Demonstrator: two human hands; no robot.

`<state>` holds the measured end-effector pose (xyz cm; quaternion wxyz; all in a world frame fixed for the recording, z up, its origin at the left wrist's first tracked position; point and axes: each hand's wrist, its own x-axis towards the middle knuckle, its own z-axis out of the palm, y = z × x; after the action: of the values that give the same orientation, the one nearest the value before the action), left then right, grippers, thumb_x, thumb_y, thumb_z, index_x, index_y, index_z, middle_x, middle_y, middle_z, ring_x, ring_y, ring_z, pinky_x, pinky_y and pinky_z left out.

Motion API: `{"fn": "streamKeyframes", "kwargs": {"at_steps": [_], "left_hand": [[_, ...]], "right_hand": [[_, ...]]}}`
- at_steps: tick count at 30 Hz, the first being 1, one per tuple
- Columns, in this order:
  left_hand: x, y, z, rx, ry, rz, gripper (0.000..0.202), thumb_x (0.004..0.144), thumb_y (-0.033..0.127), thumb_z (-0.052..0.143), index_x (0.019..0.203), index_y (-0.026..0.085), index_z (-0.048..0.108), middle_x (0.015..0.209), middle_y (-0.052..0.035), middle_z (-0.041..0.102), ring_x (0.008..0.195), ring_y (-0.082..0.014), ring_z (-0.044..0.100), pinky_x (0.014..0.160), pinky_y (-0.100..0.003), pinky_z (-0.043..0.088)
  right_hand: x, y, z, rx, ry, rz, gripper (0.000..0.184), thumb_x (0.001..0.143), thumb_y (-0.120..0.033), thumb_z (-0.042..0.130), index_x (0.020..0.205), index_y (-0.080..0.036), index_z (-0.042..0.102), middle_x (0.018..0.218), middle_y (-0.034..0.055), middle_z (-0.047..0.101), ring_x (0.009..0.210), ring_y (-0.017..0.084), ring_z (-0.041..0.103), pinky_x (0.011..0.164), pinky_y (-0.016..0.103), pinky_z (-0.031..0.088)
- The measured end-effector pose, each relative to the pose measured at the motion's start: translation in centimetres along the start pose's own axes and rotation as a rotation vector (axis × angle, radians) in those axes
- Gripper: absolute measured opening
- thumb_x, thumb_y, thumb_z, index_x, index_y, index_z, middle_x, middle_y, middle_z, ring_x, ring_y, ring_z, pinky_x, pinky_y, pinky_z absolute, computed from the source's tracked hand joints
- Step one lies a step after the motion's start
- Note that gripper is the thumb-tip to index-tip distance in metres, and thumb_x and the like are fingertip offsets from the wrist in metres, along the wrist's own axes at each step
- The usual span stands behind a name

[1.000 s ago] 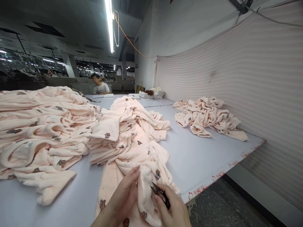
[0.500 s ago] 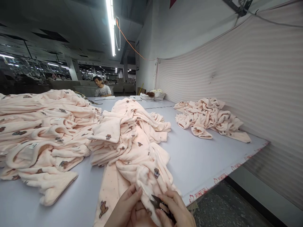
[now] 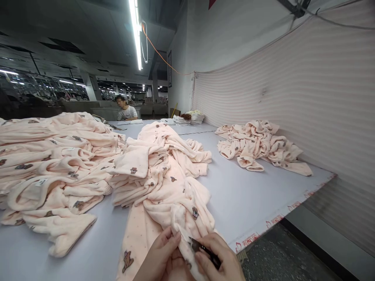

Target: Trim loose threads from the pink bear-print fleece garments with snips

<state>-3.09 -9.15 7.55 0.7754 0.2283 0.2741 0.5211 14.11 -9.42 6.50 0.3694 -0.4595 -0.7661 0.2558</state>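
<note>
At the near table edge, my left hand (image 3: 164, 253) pinches the edge of a pale pink fleece garment (image 3: 187, 199) printed with small brown bears. A white inner side of the fabric shows beside the thumb. My right hand (image 3: 221, 257) is wrapped round small black thread snips (image 3: 206, 251), their dark tips against the held fabric edge. The snips' blades look closed together. Behind the held part, the garment spreads over a stack of similar pink pieces (image 3: 123, 197). The lower ends of both hands' fingers are partly hidden by cloth.
A large pile of pink garments (image 3: 58, 156) covers the left of the table, and a smaller heap (image 3: 258, 144) lies right. White stacks (image 3: 187, 118) stand at the back. A person (image 3: 127, 111) is beyond the far edge. The table's right edge (image 3: 274, 221) drops to dark floor.
The snips' blades were apart and now look closed together. My left hand has shifted slightly right along with the fabric edge it holds. The piles lie as before.
</note>
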Motion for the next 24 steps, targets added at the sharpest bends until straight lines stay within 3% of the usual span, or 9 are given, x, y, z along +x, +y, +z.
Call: {"fn": "streamKeyframes", "kwargs": {"at_steps": [3,8,12,15,17,20,22,24], "left_hand": [[0.3,0.0,-0.3,0.056,-0.030,0.010,0.026,0.079,0.032,0.069,0.099,0.016,0.067,0.091,-0.0102,0.073,0.093,-0.0262,0.067,0.087,-0.040,0.050],[2.9,0.8,-2.7,0.537,0.070,0.248,0.023,0.076,0.030,0.070,0.095,0.017,0.069,0.101,-0.0067,0.071,0.106,-0.0266,0.058,0.100,-0.038,0.039],[5.7,1.4,-4.7,0.563,0.073,0.236,0.023,0.081,0.032,0.064,0.097,0.016,0.067,0.102,-0.0066,0.071,0.107,-0.0277,0.057,0.097,-0.039,0.042],[7.3,1.8,-5.0,0.574,0.055,0.242,0.023,0.081,0.031,0.063,0.097,0.015,0.067,0.099,-0.0069,0.071,0.102,-0.0261,0.060,0.093,-0.037,0.044],[7.9,2.4,-4.9,0.601,0.056,0.244,0.023,0.082,0.033,0.060,0.093,0.014,0.066,0.091,-0.0071,0.072,0.093,-0.0248,0.063,0.089,-0.037,0.046],[7.3,3.8,-4.5,0.692,0.083,0.271,0.027,0.083,0.039,0.056,0.084,0.014,0.065,0.080,-0.0074,0.069,0.081,-0.0240,0.063,0.080,-0.038,0.049],[5.5,4.5,-4.4,0.785,0.170,0.366,0.026,0.081,0.041,0.059,0.083,0.016,0.064,0.084,-0.0063,0.067,0.085,-0.0231,0.060,0.082,-0.035,0.046],[3.0,4.5,-4.5,0.869,0.318,0.503,0.020,0.081,0.039,0.061,0.085,0.020,0.060,0.086,-0.0024,0.063,0.087,-0.0202,0.056,0.083,-0.030,0.041]], "right_hand": [[0.3,0.2,0.4,0.023,0.035,0.031,0.018,0.087,-0.029,0.056,0.099,-0.024,0.069,0.092,0.0040,0.067,0.085,0.018,0.067,0.073,0.023,0.053],[1.8,1.7,0.1,0.206,0.173,0.164,0.022,0.090,-0.038,0.055,0.094,-0.021,0.068,0.094,0.0056,0.067,0.092,0.020,0.064,0.082,0.028,0.051],[1.7,2.2,0.0,0.334,0.162,0.233,0.026,0.091,-0.040,0.052,0.099,-0.020,0.065,0.099,0.0069,0.068,0.094,0.021,0.065,0.082,0.029,0.051],[0.7,1.2,1.8,0.294,0.099,0.127,0.028,0.083,-0.032,0.060,0.109,-0.021,0.062,0.106,0.0066,0.068,0.100,0.023,0.063,0.086,0.031,0.049],[0.4,0.4,3.6,0.151,0.027,0.039,0.035,0.073,-0.022,0.065,0.107,-0.023,0.063,0.099,0.0035,0.067,0.091,0.022,0.064,0.079,0.029,0.049],[0.9,0.3,5.2,0.045,-0.010,0.045,0.018,0.076,-0.016,0.059,0.091,-0.023,0.066,0.085,0.0012,0.065,0.079,0.019,0.061,0.069,0.025,0.046],[1.7,1.0,5.2,0.172,0.063,0.089,0.009,0.083,-0.022,0.057,0.081,-0.021,0.066,0.084,0.0022,0.063,0.082,0.019,0.059,0.073,0.025,0.044],[2.6,2.0,4.7,0.335,0.123,0.130,0.016,0.084,-0.032,0.058,0.077,-0.020,0.065,0.081,0.0018,0.061,0.081,0.019,0.057,0.073,0.025,0.044]]}}
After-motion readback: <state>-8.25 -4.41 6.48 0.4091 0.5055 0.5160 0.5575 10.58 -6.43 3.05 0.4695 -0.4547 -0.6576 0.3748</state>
